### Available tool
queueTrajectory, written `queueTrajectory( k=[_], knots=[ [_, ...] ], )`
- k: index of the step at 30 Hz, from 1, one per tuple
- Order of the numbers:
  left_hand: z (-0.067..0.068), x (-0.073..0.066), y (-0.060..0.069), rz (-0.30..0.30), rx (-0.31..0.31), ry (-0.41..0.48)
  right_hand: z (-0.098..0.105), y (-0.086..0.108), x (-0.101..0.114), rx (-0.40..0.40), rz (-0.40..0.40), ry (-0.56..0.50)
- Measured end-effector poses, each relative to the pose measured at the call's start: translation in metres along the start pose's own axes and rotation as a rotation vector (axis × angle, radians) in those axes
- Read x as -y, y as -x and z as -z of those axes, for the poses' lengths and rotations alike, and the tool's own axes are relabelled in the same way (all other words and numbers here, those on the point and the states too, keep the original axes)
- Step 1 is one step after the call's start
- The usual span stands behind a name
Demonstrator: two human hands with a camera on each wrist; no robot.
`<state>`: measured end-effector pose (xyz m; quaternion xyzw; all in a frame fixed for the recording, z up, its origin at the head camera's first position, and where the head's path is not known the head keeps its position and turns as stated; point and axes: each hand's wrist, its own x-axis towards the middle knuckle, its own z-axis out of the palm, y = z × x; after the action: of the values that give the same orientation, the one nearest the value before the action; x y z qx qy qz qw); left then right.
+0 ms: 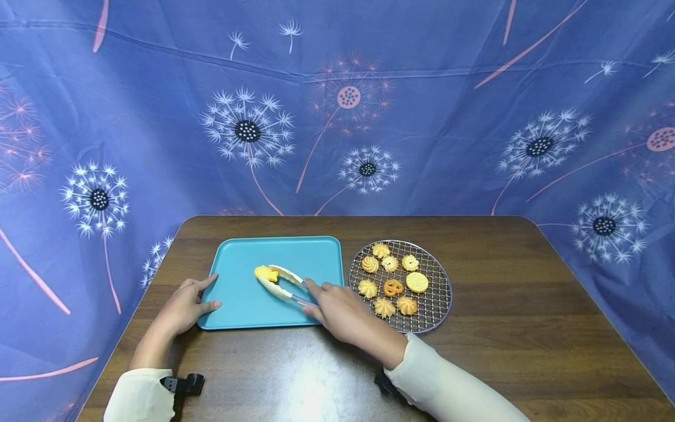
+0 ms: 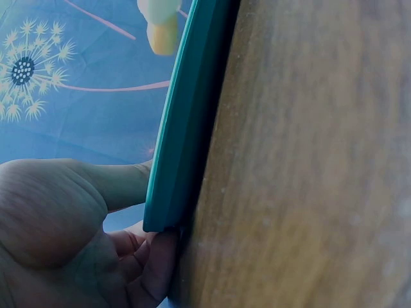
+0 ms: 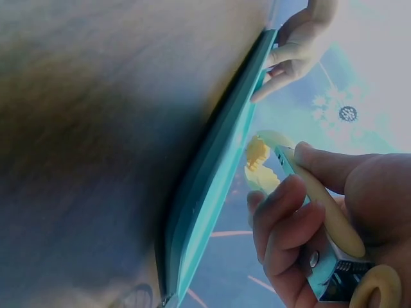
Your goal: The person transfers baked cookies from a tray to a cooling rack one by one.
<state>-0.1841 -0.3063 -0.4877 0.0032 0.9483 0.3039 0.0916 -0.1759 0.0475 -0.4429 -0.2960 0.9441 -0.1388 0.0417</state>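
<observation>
My right hand grips a pair of tongs with pale, scallop-edged tips. Between the tips is a small yellow cookie, held over the blue-green tray. The right wrist view shows the cookie apart from the tray's surface. At the tray's left edge my left hand holds the rim, thumb over the top. From the left wrist view, curled fingers meet the tray's corner. Right of the tray, a round wire rack bears several cookies, among them a pretzel-shaped one.
Tray and rack stand close together on a brown wooden table. A blue curtain printed with dandelions hangs behind the table and along its sides. My right forearm passes in front of the rack's near left edge.
</observation>
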Motion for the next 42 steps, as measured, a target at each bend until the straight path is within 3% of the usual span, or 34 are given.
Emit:
queueTrajectory(
  k=[11,26,36,42],
  knots=[
    [0.001,-0.002,0.000,-0.002,-0.004,0.004,0.006,0.026,-0.014,-0.071,0.018,-0.030],
    [0.000,0.001,0.000,0.001,0.005,0.003,0.011,0.066,-0.034,-0.192,-0.026,-0.028],
    [0.001,0.000,0.000,-0.002,0.004,0.003,0.019,0.099,-0.046,-0.235,-0.112,-0.028],
    [0.001,-0.001,0.000,-0.003,0.004,0.001,0.019,0.117,-0.057,-0.291,-0.103,-0.028]
  ],
)
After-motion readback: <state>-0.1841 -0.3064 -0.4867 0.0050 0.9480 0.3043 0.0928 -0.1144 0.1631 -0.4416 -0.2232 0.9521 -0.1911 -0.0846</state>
